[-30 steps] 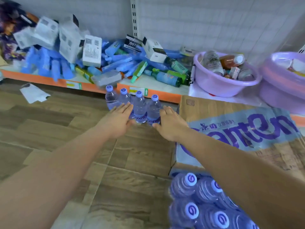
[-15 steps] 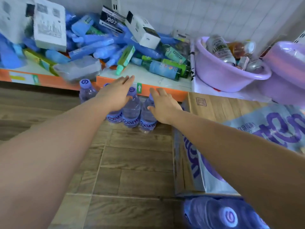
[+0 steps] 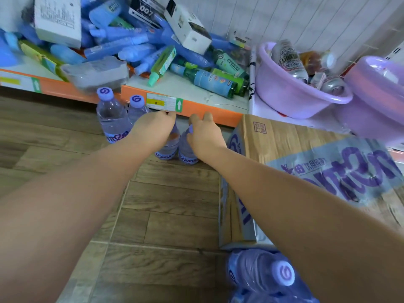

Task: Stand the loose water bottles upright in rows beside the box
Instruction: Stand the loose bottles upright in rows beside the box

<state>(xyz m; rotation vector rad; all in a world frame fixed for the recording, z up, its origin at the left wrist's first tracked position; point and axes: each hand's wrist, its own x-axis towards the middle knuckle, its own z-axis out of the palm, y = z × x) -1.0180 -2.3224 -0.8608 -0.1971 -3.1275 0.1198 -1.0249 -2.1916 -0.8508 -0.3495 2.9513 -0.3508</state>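
Row of bottles: four, standing up on the wood floor (image 3: 153, 215), middle of the frame, right under the orange shelf edge (image 3: 223, 115)
First bottle (image 3: 111, 121) and second bottle (image 3: 136, 109): left end of the row, not touched
Left hand (image 3: 153, 130): fingers bent down over the top of the third bottle (image 3: 169, 147), holding it
Right hand (image 3: 203, 136): fingers curled round the cap of the fourth bottle (image 3: 187, 152)
Box (image 3: 284, 149): brown, right side, just beside the fourth bottle
Wrapped bottle pack (image 3: 262, 272): bottom right
Purple tub (image 3: 295, 99): upper right
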